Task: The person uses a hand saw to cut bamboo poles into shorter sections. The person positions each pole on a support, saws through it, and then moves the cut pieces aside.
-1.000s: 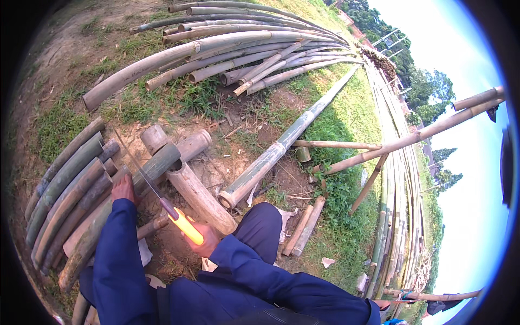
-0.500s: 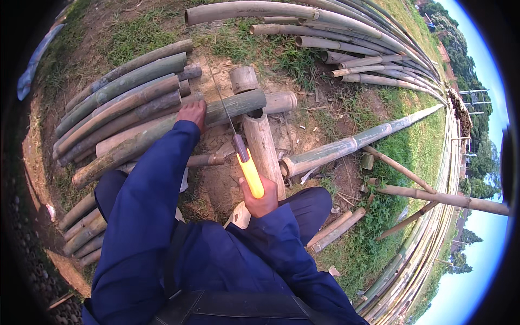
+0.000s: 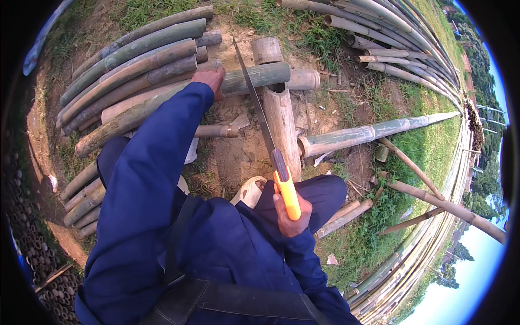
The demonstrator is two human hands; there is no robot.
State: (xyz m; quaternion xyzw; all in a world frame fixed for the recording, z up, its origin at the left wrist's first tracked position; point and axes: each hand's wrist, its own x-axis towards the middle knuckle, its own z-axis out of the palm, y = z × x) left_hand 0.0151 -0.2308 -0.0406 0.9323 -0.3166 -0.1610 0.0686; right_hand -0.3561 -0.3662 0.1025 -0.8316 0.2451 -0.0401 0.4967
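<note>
My right hand (image 3: 291, 216) grips the orange handle of a hand saw (image 3: 262, 124). Its long blade lies across a green bamboo pole (image 3: 162, 103) that rests on a thicker pale bamboo log (image 3: 281, 119). My left hand (image 3: 210, 80) presses down on that green pole just left of the blade. Both arms are in blue sleeves, and my knees and a pale sandal (image 3: 249, 190) show below the saw.
A stack of cut bamboo poles (image 3: 130, 54) lies at the upper left. Long bamboo poles (image 3: 379, 27) run along the top and right edge. One pale pole (image 3: 374, 132) stretches right over grass. Short offcuts (image 3: 346, 214) lie by my right knee. Stacked tube ends (image 3: 32, 216) fill the lower left.
The view has tilted down and left. The saw blade now reaches farther across the green pole, and my right hand sits lower and nearer my knee. My left hand still holds the pole.
</note>
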